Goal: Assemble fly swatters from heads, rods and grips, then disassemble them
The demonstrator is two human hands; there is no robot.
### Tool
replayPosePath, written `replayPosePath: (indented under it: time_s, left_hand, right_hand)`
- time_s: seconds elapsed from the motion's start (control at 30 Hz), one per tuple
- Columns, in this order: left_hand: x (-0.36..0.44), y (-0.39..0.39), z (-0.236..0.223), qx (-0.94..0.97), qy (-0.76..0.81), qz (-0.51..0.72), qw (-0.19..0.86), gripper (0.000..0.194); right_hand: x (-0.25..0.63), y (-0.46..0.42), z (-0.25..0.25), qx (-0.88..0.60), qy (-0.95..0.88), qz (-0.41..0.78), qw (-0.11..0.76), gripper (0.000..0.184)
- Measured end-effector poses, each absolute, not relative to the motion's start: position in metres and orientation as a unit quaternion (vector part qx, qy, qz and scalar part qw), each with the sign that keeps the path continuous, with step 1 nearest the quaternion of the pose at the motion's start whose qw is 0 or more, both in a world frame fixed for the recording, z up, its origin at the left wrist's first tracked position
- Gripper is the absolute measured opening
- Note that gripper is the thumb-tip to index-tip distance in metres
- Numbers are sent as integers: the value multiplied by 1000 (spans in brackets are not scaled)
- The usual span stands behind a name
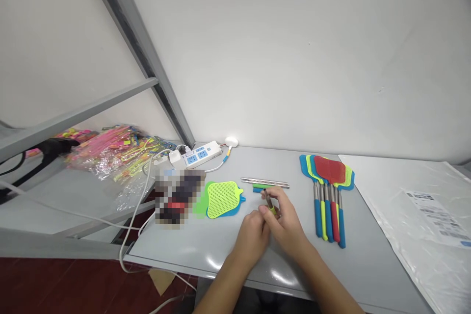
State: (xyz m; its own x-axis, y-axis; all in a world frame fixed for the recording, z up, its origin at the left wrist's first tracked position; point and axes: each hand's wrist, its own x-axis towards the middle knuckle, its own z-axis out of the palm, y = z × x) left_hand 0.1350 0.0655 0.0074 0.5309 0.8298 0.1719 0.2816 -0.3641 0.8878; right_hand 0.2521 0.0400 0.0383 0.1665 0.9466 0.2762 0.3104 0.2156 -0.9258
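Note:
My right hand [283, 218] is closed around a fly swatter handle [270, 202], a metal tube with a yellow-green grip, its bare tube end pointing up and away. Against it, my left hand [253, 230] is curled shut at the lower end of the grip, which the fingers mostly hide. Beyond the hands lie several thin metal rods [263, 182], a green grip [267, 187] and a blue grip [258, 190]. To the left is a small pile of loose swatter heads, with a yellow-green head [222, 199] on top of a blue one.
Several whole fly swatters [331, 169] lie side by side at right. Beyond them is a white plastic package [412, 206] with a label. A power strip [198, 154] with cables stands at the back left. Bagged colourful items [121, 149] fill the shelf at far left, behind a grey metal frame.

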Motion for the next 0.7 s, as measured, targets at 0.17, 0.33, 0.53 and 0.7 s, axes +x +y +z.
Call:
replayPosePath:
  time_s: [0.17, 0.33, 0.53, 0.7]
  left_hand:
    - [138, 61, 10, 564, 354, 444, 599, 19]
    - [144, 55, 12, 451, 350, 486, 661, 24]
    - [124, 63, 37, 360, 357, 564, 652, 33]
    - [106, 72, 53, 349, 357, 593, 631, 23]
  right_hand:
    - [260, 24, 25, -576, -567, 266, 526, 35]
    - [264, 10, 25, -589, -571, 300, 486, 33]
    - [273, -9, 33, -622, -520, 342, 476, 20]
    - [277, -19, 37, -533, -431, 442, 579, 20]
